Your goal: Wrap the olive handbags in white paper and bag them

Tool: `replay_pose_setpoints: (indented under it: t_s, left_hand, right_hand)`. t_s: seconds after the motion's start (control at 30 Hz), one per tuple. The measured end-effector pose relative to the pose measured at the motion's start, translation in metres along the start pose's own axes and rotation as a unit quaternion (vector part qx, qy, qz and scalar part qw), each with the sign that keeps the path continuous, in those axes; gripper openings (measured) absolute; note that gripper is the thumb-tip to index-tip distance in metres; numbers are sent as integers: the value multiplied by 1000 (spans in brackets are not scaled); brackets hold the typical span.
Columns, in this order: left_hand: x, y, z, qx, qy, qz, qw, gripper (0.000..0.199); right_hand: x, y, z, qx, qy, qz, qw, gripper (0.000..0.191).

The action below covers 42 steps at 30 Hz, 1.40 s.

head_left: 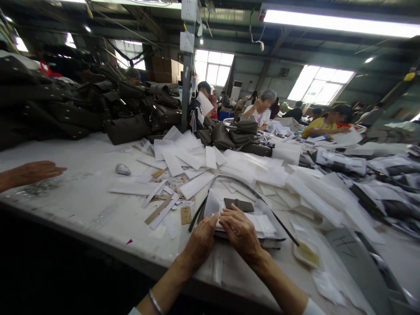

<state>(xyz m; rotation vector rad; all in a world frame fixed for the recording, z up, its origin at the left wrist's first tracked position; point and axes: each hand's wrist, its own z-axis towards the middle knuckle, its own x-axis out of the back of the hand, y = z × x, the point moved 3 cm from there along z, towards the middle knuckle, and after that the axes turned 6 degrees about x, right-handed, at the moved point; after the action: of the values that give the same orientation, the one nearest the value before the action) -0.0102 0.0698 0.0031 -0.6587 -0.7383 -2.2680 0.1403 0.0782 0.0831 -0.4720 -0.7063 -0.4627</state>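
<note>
A dark bag (pixel 275 241) lies at the table's front edge, with white sheets (pixel 262 224) over it and a long thin handle (pixel 256 192) arching behind. On top rests a small dark grey flap or pouch (pixel 239 204). My left hand (pixel 201 236) is at the bag's near left part, its fingers bent together over the white sheet; what they hold, if anything, is hidden. Beside it my right hand (pixel 239 229) lies over the white wrapping with its fingers stretched forward, the fingertips of both hands close together.
Paper strips (pixel 197 186) and cardboard tags (pixel 186 215) litter the white table (pixel 82 205). Another person's hand (pixel 33 173) reaches in at left. Dark bags (pixel 127 129) are piled behind, near a grey post (pixel 188 78). A grey board (pixel 357 258) and a small tray (pixel 306 253) lie at right.
</note>
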Motion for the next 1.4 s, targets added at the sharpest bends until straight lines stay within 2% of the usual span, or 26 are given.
replay_pose_setpoints:
  t_s: [0.17, 0.37, 0.47, 0.6, 0.63, 0.7, 0.8, 0.9, 1.07, 1.13, 1.23, 1.33, 1.4]
  left_hand:
    - [4, 1, 2, 11, 7, -24, 1000, 46]
    - [7, 4, 3, -33, 0, 6, 999, 29]
    - [8, 5, 2, -39, -7, 27, 999, 27]
    - [8, 6, 3, -47, -16, 34, 998, 29]
    - [7, 6, 3, -53, -18, 32, 998, 30]
    - [6, 6, 4, -59, -24, 29, 998, 34]
    - [4, 5, 4, -50, -34, 33, 998, 36]
    - [4, 5, 4, -56, -38, 39, 997, 34]
    - [5, 5, 3, -64, -44, 46, 996, 30]
    - [5, 5, 2, -62, -46, 47, 996, 29]
    - [4, 5, 1, -64, -45, 48, 996, 32]
    - [2, 4, 0, -66, -53, 51, 995, 37]
    - [1, 4, 0, -65, -57, 53, 995, 38]
  right_hand:
    - [-16, -15, -11, 36, 11, 16, 999, 16]
    - [-11, -16, -21, 64, 2, 34, 997, 15]
    - [-3, -12, -17, 22, -35, 58, 997, 15]
    - [6, 11, 6, -68, -54, 27, 996, 26]
    - [4, 18, 13, -72, -78, 4, 994, 26]
    - [-9, 34, 23, -69, -173, -38, 982, 30]
    - [-38, 55, 26, -86, -330, -46, 939, 43]
    - [-53, 67, 27, -115, -383, -26, 916, 53]
    - [-42, 74, 38, -158, -382, 11, 911, 54]
    - [-32, 74, 35, -168, -354, 8, 920, 51]
    - [-24, 70, 19, -132, -308, 7, 942, 41]
    - [-23, 59, 4, -86, -293, 13, 952, 30]
    - [-16, 48, 1, -88, -234, 11, 968, 27]
